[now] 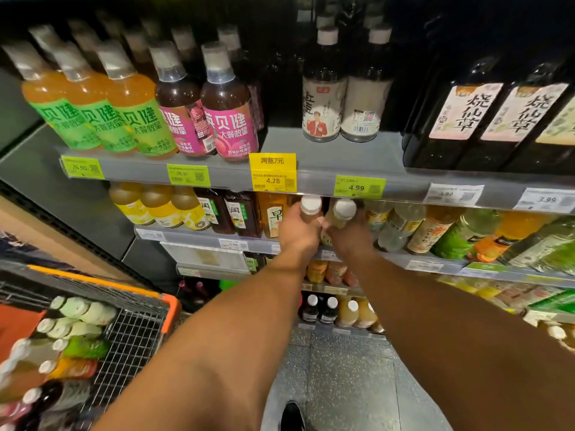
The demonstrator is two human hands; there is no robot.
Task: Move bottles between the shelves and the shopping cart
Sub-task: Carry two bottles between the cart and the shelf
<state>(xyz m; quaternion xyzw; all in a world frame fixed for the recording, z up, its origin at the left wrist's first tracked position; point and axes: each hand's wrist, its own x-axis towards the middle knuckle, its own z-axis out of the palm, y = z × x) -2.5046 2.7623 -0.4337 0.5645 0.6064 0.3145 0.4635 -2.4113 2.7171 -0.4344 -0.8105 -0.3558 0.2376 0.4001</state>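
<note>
Lower left of the frame: my shopping cart [137, 331] already carries several bottles. Centre: my left hand [298, 236] curls round a white-capped bottle [310, 206] at the second shelf [199, 236]; just beside it, my right hand [350, 236] grips another white-capped bottle [342, 213]. Transfer appears partway; many bottles remain shelved.

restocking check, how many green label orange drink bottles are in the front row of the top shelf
3, side by side at the shelf's left end: left, middle, right, beside the pink-label bottles. More may stand hidden behind.
</note>
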